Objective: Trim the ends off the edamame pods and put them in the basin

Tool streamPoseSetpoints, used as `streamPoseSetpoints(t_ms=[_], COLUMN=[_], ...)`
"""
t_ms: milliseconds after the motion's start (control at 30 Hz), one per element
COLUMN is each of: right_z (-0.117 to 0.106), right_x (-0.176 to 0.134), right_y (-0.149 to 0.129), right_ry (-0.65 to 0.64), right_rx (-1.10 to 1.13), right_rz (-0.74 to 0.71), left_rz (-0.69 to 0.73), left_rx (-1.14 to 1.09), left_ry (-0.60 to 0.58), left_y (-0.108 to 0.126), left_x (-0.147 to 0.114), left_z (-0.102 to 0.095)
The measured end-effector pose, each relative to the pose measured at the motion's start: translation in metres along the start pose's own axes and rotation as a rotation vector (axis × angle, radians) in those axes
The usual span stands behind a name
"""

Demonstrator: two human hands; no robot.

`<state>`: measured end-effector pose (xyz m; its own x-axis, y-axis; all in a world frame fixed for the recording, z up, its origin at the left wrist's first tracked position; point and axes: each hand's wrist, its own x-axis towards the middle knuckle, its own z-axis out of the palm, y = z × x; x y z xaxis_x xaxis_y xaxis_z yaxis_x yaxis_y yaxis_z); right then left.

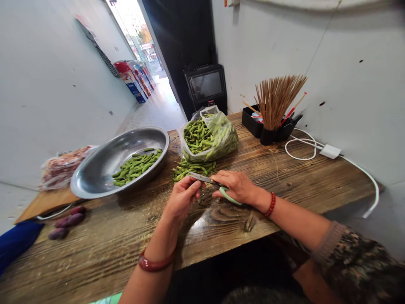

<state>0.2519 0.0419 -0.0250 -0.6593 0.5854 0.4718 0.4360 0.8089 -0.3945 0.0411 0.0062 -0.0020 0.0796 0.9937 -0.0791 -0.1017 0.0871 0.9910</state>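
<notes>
My right hand (236, 185) is closed around the pale green handles of a pair of scissors (202, 178), whose blades point left. The fingertips of my left hand (183, 195) are pinched together right by the blades; whatever they hold is hidden. Just beyond my hands lies a small pile of green soybean pods (193, 169) on the wooden table. Behind it stands an open plastic bag (226, 141) full of the same pods. To the left, a wide metal basin (95, 169) has more pods gathered on its right side.
Several purple-red oval items (75, 218) lie at the table's left, near a wooden board (47, 203) bearing a plastic-wrapped package (65, 166). A black holder (268, 136) with thin brown sticks stands at the back right. A white cable (360, 169) trails along the right side.
</notes>
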Motion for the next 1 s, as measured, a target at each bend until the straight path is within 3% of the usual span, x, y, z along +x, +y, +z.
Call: streamPoseSetpoints(t_ms=[267,633,1000], right_z=[-0.0009,-0.001,-0.0009], right_x=[0.0004,0.0006,0.0009], right_y=[0.0035,-0.0018,-0.0026], right_ry=[0.092,0.024,0.048], right_rx=[0.0,-0.002,0.023], right_rz=[0.093,0.068,0.049], left_rz=[0.011,-0.062,-0.102], left_rx=[-0.195,-0.424,-0.359], left_ry=[0.162,0.125,-0.008], left_y=[0.0023,0.004,-0.0022], left_x=[0.0045,0.0057,0.0033], left_z=[-0.0045,-0.0055,0.0016])
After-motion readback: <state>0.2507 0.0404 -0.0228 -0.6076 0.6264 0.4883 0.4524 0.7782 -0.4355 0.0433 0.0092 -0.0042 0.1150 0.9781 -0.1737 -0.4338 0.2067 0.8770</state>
